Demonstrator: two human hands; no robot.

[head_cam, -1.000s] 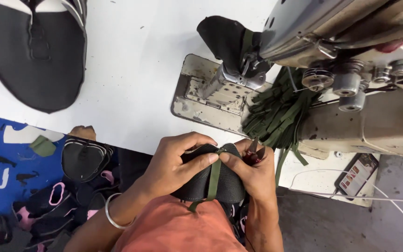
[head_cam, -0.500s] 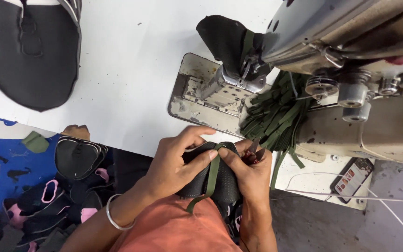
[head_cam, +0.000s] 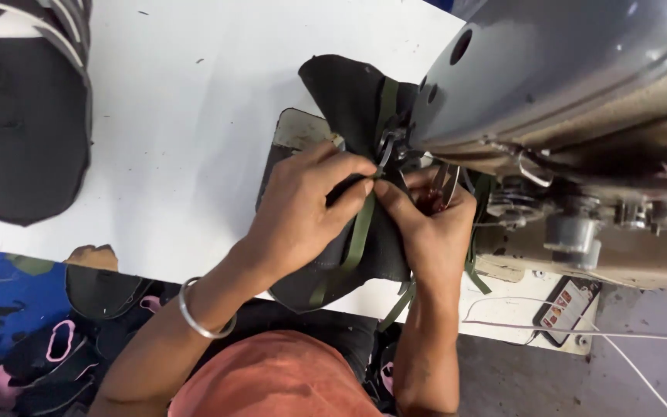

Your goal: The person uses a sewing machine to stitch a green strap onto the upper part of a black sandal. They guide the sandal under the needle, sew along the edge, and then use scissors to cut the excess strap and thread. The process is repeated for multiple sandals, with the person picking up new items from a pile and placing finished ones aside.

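A black fabric piece (head_cam: 347,93) with an olive green strap (head_cam: 361,232) sewn down its middle lies under the needle area (head_cam: 389,147) of a grey sewing machine (head_cam: 565,85). My left hand (head_cam: 303,208) pinches the piece and the strap from the left, just in front of the needle. From the right, my right hand (head_cam: 426,228) grips the same spot, fingertips meeting those of the left. A small metal tool (head_cam: 445,184) sits against the right hand's fingers. The lower end of the piece hangs over the table's front edge.
A stack of black cut pieces (head_cam: 17,116) lies on the white table (head_cam: 179,100) at the far left. Loose green straps (head_cam: 474,259) hang by the machine base. A control box (head_cam: 567,305) with a white cable is at the right. Black and pink pieces (head_cam: 40,355) are piled below left.
Both hands have carried the black piece from my lap up to the machine's needle. The view has moved in closer over the machine.
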